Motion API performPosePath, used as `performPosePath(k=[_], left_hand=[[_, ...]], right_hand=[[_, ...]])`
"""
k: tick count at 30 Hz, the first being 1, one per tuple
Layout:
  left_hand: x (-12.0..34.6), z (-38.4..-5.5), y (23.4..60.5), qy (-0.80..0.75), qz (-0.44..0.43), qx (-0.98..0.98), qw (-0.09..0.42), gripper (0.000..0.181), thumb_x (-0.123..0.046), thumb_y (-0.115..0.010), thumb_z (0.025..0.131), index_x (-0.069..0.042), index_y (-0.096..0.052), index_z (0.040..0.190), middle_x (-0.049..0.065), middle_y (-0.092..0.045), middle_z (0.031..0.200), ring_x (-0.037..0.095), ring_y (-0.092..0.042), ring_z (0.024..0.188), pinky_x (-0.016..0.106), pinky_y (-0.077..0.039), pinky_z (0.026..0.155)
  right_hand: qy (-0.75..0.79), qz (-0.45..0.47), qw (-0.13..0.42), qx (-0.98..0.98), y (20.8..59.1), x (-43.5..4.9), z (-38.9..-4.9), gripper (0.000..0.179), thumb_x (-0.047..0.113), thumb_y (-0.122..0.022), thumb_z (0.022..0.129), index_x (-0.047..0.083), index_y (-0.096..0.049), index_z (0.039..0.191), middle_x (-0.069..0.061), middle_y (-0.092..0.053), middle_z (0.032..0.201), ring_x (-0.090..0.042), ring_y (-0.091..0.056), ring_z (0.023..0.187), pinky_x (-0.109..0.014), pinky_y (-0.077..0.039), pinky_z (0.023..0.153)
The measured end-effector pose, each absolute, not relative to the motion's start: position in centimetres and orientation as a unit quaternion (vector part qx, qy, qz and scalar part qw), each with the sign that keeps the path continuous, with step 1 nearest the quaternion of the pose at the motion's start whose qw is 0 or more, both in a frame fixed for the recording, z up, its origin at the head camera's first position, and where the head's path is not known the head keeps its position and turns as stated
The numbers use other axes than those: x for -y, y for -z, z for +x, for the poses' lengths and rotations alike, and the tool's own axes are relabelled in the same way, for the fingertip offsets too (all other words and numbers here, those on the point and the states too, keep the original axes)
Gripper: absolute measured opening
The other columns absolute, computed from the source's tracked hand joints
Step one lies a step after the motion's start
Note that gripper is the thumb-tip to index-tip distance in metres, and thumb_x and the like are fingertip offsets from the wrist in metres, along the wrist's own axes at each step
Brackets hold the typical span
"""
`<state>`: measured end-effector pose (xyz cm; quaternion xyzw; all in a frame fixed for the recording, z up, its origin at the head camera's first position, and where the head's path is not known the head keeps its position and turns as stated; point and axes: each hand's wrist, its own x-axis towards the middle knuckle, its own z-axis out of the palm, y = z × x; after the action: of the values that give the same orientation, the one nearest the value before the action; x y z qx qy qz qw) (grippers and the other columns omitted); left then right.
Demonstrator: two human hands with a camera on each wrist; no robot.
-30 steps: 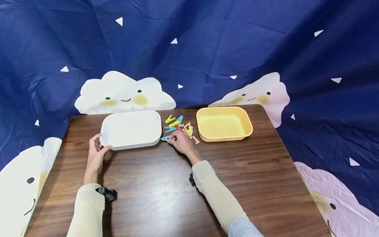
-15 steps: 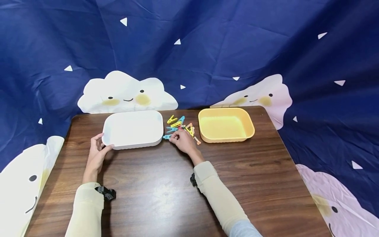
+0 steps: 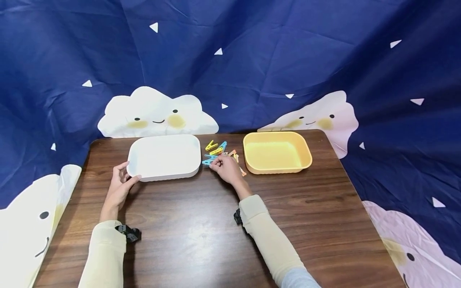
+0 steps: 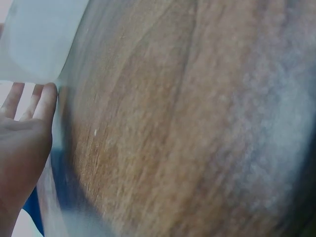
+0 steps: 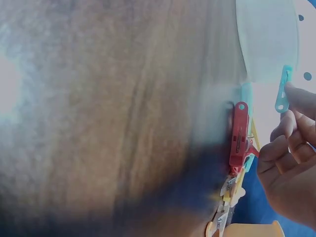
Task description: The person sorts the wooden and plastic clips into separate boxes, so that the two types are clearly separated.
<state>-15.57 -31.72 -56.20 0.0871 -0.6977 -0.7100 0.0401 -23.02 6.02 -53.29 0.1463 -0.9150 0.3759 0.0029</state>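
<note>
In the head view my left hand [image 3: 119, 188] holds the near left corner of a white plastic basin [image 3: 169, 176], thumb at the front wall and fingers along the side. In the left wrist view those fingers reach the basin's pale wall [image 4: 42, 44]. My right hand [image 3: 227, 169] is between the two basins, and its thumb and fingertips pinch a light-blue clothespin [image 5: 283, 91]. Around that hand lies a small heap of clothespins, among them a yellow one [image 3: 211, 145], another blue one [image 3: 223, 145] and a red one [image 5: 240, 131]. The hand covers part of the heap.
A yellow plastic basin [image 3: 277, 171] stands to the right of the clothespins. Both basins are near the back edge of the brown wooden table [image 3: 201, 232]. Behind the table hangs a dark blue curtain [image 3: 252, 60] with cloud prints.
My right hand has shifted slightly back toward the heap with the blue clothespin at its fingertips. My left hand stays at the white basin's corner. The head view has moved a little.
</note>
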Motion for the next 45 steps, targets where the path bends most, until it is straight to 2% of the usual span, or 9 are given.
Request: performPosePath(k=[5,12,18,24,35,45], left_hand=[[31.4,-15.2,56.3,0.709,0.09,0.699,0.037,0.067,0.0,-0.07,0.093,-0.015,-0.032,0.146,0.012,-0.034,0.151,0.01,-0.046,0.121,0.013,-0.041,0.091],[31.3,-15.0,56.5,0.724,0.094,0.682,0.044,0.063,0.004,-0.069,0.092,-0.015,-0.034,0.142,0.0,-0.041,0.142,0.009,-0.047,0.12,0.014,-0.042,0.092],[31.3,-14.8,56.6,0.727,0.1,0.678,0.044,0.063,0.003,-0.069,0.093,-0.018,-0.035,0.141,0.005,-0.039,0.146,0.009,-0.046,0.122,0.014,-0.042,0.092],[31.2,-14.7,56.7,0.739,0.104,0.664,0.047,0.062,0.007,-0.067,0.092,-0.018,-0.035,0.139,0.0,-0.042,0.142,0.01,-0.047,0.121,0.015,-0.043,0.092],[31.1,-15.0,56.5,0.737,0.097,0.667,0.05,0.064,0.007,-0.067,0.092,-0.015,-0.033,0.142,0.001,-0.042,0.144,0.009,-0.046,0.121,0.015,-0.041,0.094],[31.1,-15.4,55.9,0.739,0.1,0.665,0.047,0.063,0.006,-0.067,0.093,-0.017,-0.035,0.142,0.008,-0.037,0.15,0.01,-0.046,0.121,0.016,-0.041,0.093]], right_hand=[[-0.377,0.136,0.0,0.916,53.2,-6.2,-23.0,0.014,0.024,-0.079,0.091,0.014,-0.072,0.083,0.005,-0.06,0.083,-0.012,-0.055,0.077,-0.029,-0.045,0.074],[-0.375,0.136,0.012,0.917,52.6,-6.0,-22.8,0.015,0.025,-0.079,0.09,0.013,-0.072,0.084,0.004,-0.063,0.083,-0.011,-0.057,0.076,-0.029,-0.047,0.073],[-0.384,0.138,0.022,0.913,52.0,-5.7,-22.7,0.013,0.025,-0.079,0.09,0.014,-0.074,0.086,0.004,-0.065,0.083,-0.01,-0.059,0.073,-0.029,-0.048,0.072],[-0.377,0.142,0.027,0.915,51.3,-5.1,-22.7,0.015,0.026,-0.08,0.09,0.014,-0.073,0.085,0.005,-0.063,0.082,-0.01,-0.057,0.074,-0.028,-0.047,0.07],[-0.371,0.153,0.021,0.916,50.3,-3.8,-23.2,0.015,0.027,-0.078,0.092,0.014,-0.073,0.087,0.005,-0.062,0.084,-0.012,-0.056,0.074,-0.028,-0.046,0.071],[-0.385,0.155,0.014,0.91,49.7,-2.2,-23.9,0.011,0.024,-0.074,0.092,0.013,-0.074,0.089,0.005,-0.065,0.084,-0.01,-0.059,0.074,-0.027,-0.047,0.071]])
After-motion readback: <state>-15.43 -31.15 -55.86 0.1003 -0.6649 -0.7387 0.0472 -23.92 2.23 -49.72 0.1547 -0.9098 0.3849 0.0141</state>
